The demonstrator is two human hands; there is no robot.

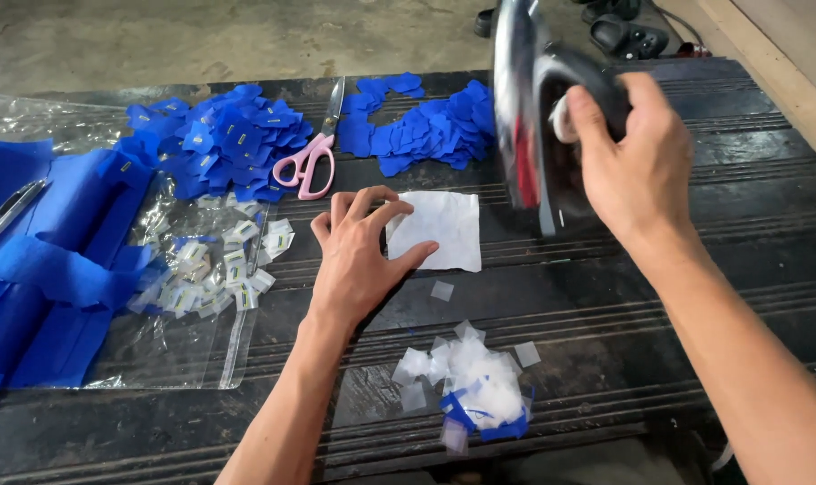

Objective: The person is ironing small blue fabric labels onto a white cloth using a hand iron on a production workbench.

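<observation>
The dark ribbed surface carries everything here. On its left side lies a big piece of blue fabric, partly over a clear plastic bag with small white labels on it. Behind these are two heaps of small blue cut pieces: one at the left, one nearer the middle. Pink-handled scissors lie between the heaps.

The right hand holds an electric iron by its handle, fingers closed fully around it. The iron is lifted above the surface, tilted, and blurred by motion. The left hand lies flat and spread, and its fingers press the left edge of a white square sheet. The sheet lies flat in the middle of the surface, just below and left of the iron, apart from it.

At the front is a small heap of white scraps with some blue bits, and one loose clear square lies between this heap and the sheet.

In my judgement the main danger is a burn: the left fingers rest on the same sheet the iron hangs near, so the hot plate could touch them. The thin sheet may also slide or wrinkle under only one held edge, and a long press could scorch it.
</observation>
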